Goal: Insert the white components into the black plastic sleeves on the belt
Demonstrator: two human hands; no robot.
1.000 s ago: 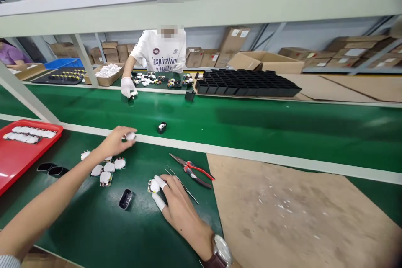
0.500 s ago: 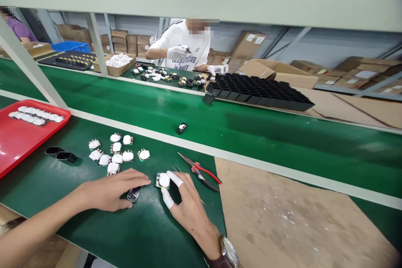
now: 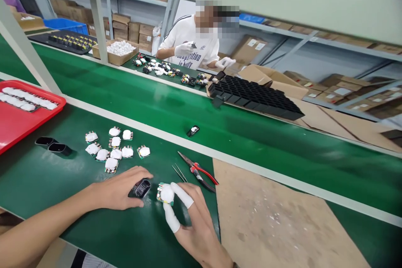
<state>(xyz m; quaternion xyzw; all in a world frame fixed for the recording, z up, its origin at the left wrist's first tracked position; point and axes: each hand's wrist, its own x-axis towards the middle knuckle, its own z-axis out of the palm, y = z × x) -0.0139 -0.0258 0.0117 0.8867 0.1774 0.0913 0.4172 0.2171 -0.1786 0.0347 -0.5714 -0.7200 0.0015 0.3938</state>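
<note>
My left hand is closed around a small black plastic housing, its oval end facing up and to the right. Just to the right, my right hand, with white finger cots on thumb and forefinger, pinches a small circuit board topped with a round white pad. A narrow gap separates board and housing. Beyond my hands lies a loose group of similar white-topped circuit boards. Two more black housings stand at the left.
Pliers with red handles and metal tweezers lie near a cardboard sheet. A red tray sits at left. One filled housing rests on the green conveyor belt. Across it, a gloved co-worker handles parts beside black housings.
My left hand has the black housing tilted up more into view. The circuit board stays pinched in my right hand. The view has shifted, and the housing on the belt appears farther right.
</note>
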